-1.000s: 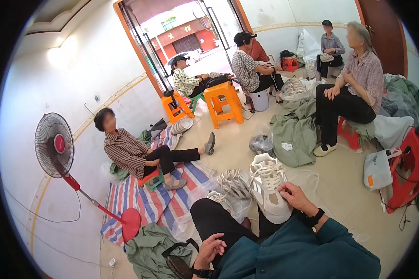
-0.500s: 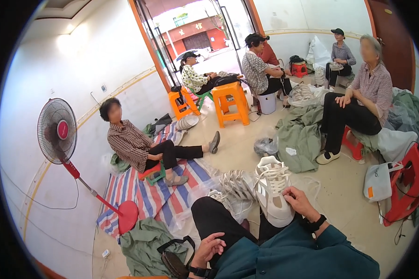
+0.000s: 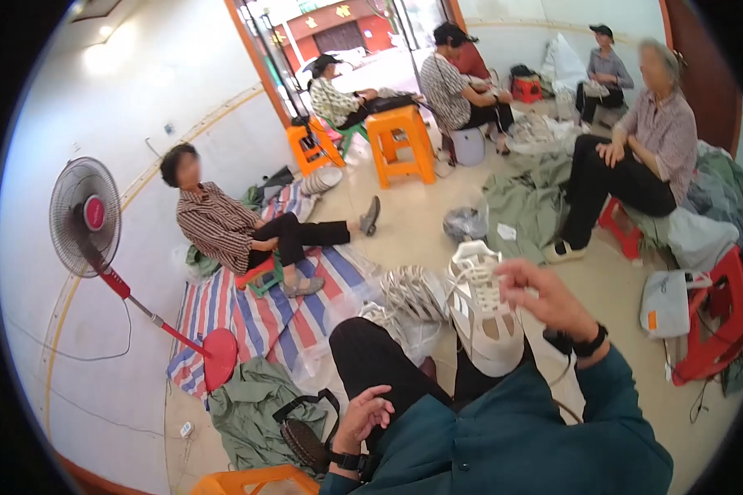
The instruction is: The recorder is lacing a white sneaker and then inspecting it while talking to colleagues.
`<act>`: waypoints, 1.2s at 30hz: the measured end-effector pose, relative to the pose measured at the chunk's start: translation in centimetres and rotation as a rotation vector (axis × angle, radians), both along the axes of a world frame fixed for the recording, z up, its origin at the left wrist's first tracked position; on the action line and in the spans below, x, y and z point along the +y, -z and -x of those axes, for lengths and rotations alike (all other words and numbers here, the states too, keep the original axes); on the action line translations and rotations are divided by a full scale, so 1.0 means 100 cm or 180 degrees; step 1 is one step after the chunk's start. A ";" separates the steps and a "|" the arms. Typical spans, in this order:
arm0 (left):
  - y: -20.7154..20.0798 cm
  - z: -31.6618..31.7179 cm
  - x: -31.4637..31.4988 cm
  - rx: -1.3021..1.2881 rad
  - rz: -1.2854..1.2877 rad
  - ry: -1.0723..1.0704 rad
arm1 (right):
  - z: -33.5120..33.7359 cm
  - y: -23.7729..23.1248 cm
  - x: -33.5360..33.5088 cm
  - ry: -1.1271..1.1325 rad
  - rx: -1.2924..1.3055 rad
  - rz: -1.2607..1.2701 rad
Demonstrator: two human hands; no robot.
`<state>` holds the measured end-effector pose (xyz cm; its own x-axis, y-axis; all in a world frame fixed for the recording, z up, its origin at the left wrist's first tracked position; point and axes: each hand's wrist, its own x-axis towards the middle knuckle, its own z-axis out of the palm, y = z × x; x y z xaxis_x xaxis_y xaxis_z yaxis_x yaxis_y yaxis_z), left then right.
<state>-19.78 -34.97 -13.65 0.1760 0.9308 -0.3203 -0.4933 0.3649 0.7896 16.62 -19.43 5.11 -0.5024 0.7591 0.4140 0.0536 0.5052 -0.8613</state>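
Note:
A white and beige sneaker (image 3: 485,318) rests sole-down on my right thigh, its toe toward me and its pale laces crossed over the tongue. My right hand (image 3: 545,295) hovers beside the upper laces, fingers bent and smeared by motion; whether a lace end is pinched in them is unclear. By my left thigh, my left hand (image 3: 367,415) is held palm up, fingers loosely bent and apart, nothing in it. More striped sneakers (image 3: 414,293) lie in a clear plastic bag in front of my knees.
A striped tarp (image 3: 239,318) spreads ahead left, where a person sits on a low stool. A red standing fan (image 3: 220,359) is at left. Green cloth (image 3: 256,437) and a dark strapped bag (image 3: 305,441) lie near my left hand. Several people sit around; a red stool (image 3: 722,326) stands right.
My right hand has lifted from the sneaker's side up beside the upper laces. My left hand stays by my thigh. The whole view has shifted slightly.

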 end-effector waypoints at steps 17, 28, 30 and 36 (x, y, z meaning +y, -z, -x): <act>-0.001 -0.001 -0.004 -0.0069 -0.0126 -0.0013 | 0.014 0.112 0.018 0.0100 -0.0002 0.0835; 0.004 0.000 0.000 -0.0190 -0.0143 0.0023 | 0.015 0.107 0.007 0.0397 -0.0304 0.0456; 0.003 -0.001 0.000 -0.0221 -0.0157 0.0007 | 0.016 0.105 0.007 0.0430 -0.0356 0.0423; 0.004 0.001 0.000 -0.0251 -0.0162 0.0032 | 0.017 0.111 0.008 0.0413 -0.0373 0.0337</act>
